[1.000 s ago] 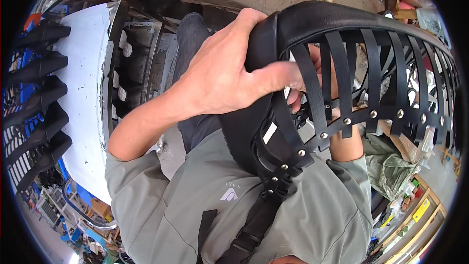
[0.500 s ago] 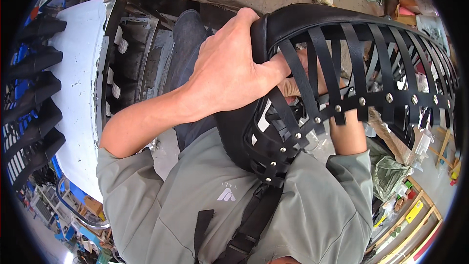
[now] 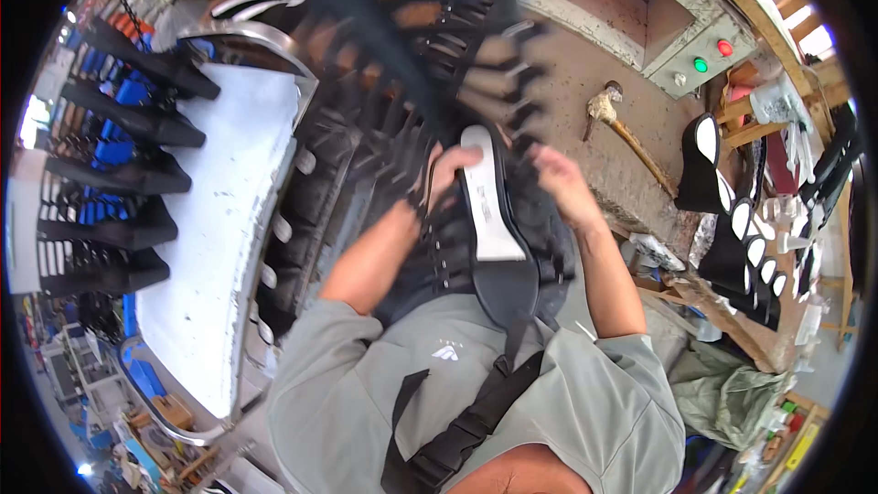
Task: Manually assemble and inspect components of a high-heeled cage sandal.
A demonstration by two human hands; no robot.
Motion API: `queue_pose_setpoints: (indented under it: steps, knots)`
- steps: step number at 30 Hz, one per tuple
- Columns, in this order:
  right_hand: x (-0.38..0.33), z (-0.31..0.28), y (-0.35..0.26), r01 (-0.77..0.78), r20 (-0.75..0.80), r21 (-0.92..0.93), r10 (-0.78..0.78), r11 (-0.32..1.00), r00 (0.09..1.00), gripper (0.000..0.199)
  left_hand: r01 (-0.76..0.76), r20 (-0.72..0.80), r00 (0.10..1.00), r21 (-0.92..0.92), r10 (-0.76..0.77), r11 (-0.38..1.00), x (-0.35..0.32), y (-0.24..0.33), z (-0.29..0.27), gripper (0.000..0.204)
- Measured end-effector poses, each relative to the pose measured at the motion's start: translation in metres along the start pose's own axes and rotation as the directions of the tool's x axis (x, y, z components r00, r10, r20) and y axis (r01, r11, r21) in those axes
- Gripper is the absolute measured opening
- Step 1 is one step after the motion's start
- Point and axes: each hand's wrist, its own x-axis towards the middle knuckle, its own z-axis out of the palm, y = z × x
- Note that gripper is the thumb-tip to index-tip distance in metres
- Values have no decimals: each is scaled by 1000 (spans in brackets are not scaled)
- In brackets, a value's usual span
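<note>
I hold a tall black strappy boot (image 3: 506,285) in front of my body, toe end toward me. Its long shoe-shaped face is up, black at the toe, with a white strip (image 3: 489,206) running to the heel. Beyond the heel, the studded straps of its shaft spread out, smeared by motion. My left hand (image 3: 448,172) is closed on the boot's left side, thumb by the white strip. On the other side my right hand (image 3: 562,181) has curled fingers at the edge of the straps; blur softens its fingertips.
A hammer (image 3: 636,142) lies on the worn bench (image 3: 567,73), below a panel (image 3: 700,59) with green and red buttons. Black wedge soles (image 3: 704,160) with white tops stand at the right. To the left, several black boots (image 3: 119,178) rest beside a white-topped metal rack (image 3: 229,183).
The boot has swung from upright at my right to lying before me, its shaft now pointing away. My right hand has come out from behind the straps. My view has shifted too.
</note>
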Motion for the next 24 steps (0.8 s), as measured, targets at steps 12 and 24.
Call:
queue_pose_setpoints:
  steps: [12, 24]
  knots:
    - [-15, 55, -122, 488, 414, -561, -284, 669, 865, 74, -654, 123, 752, 28, 647, 756, -47, 45, 79, 44]
    - [-14, 64, -143, 602, 500, -566, -346, 562, 794, 69, -842, 44, 522, -135, 852, 523, -45, 53, 99, 26]
